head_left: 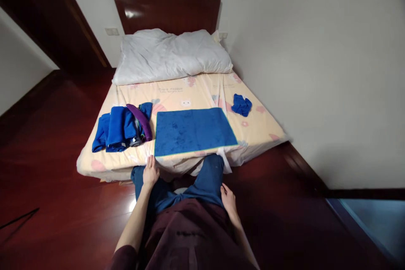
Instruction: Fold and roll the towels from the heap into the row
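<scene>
A blue towel (193, 130) with a thin yellow-green edge lies flat on the bed near its front edge. My left hand (151, 171) is by the towel's near left corner, its fingers extended toward the bed's edge and nothing in them. Beside my right thigh rests my right hand (228, 198), its fingers loosely apart and holding nothing. Several rolled or folded blue cloths (116, 128) sit together to the left of the towel, with a purple cloth (141, 120) on them. A small crumpled blue cloth (241, 105) lies to the right.
A white quilt or pillow bundle (172, 56) lies at the head of the bed, before a dark wooden headboard (171, 12). A patterned sheet (126, 93) covers the bed. Walls stand behind and to the right; a thin dark rod (19, 218) is at the lower left.
</scene>
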### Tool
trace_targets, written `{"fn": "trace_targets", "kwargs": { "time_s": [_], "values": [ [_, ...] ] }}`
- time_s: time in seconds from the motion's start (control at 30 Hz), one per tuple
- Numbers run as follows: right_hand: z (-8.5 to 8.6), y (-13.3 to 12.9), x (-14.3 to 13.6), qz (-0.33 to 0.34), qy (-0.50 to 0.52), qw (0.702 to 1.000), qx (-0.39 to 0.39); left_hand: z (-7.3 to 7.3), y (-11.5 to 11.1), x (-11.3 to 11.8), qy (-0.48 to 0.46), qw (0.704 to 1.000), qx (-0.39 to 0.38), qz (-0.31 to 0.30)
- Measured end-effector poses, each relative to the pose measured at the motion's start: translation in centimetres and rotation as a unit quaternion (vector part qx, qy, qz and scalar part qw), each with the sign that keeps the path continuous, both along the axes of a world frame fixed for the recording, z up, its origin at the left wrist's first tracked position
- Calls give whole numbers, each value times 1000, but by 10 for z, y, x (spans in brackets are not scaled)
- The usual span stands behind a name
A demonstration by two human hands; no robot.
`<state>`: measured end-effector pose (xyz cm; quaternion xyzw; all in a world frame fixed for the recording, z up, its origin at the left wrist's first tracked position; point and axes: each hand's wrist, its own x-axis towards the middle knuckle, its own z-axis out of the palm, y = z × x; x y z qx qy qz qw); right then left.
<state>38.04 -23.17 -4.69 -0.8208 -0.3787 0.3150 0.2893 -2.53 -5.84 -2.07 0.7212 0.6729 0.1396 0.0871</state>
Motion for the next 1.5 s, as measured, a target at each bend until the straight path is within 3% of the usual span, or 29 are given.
{"fn": "trace_targets", "kwargs": {
  "time_s": [0.13,0.23,0.37,0.5,0.6,0.83,1.03,1.17,1.37,1.5],
  "values": [
    [40,-14,1,-44,-51,996,59,6,6,5,-4,1000,4,9],
    [68,-16,-20,-40,-89,983,155,7,6,7,-4,1000,9,12],
    [84,-7,-57,2,-32,975,218,4,2,7,0,1000,1,17],
    [79,25,-74,24,163,961,220,2,2,5,-3,1000,-8,14],
    [72,61,-74,-7,292,938,188,2,7,6,-5,1000,-20,9],
    [52,137,-76,-43,476,865,153,3,20,1,34,998,-50,-1],
    [30,183,-77,-63,497,841,203,2,28,-13,71,995,-63,-45],
    [24,203,-78,-102,515,827,200,1,31,-12,90,992,-82,-34],
    [20,203,-86,-134,532,814,193,7,35,-11,91,989,-116,-22],
    [25,202,-90,-117,542,809,196,9,35,-13,91,989,-113,-40]
  ]
}}
